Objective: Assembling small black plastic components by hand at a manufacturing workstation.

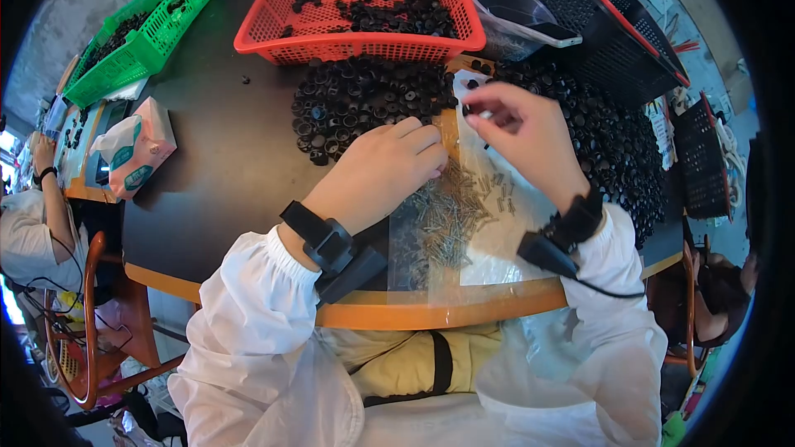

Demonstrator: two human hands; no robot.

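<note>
My left hand (385, 167) is closed, its fingers curled down at the near edge of a pile of round black plastic caps (364, 108). Whatever those fingers hold is hidden. To its right, my right hand (526, 128) pinches a small black part (467, 109) between thumb and fingertips, above a white sheet (470, 136). Below the two hands, a heap of thin metal screws (443, 228) lies on a clear plastic bag (414, 269). A second heap of black caps (613, 161) spreads to the right of my right hand.
A red basket (290, 50) with black caps stands at the far side. At the far left are a green basket (149, 54) and a tissue box (147, 149). A phone (555, 33) rests on a clear tub (505, 37); black crates (600, 41) stand beside it. Another person's arm (54, 199) shows at left.
</note>
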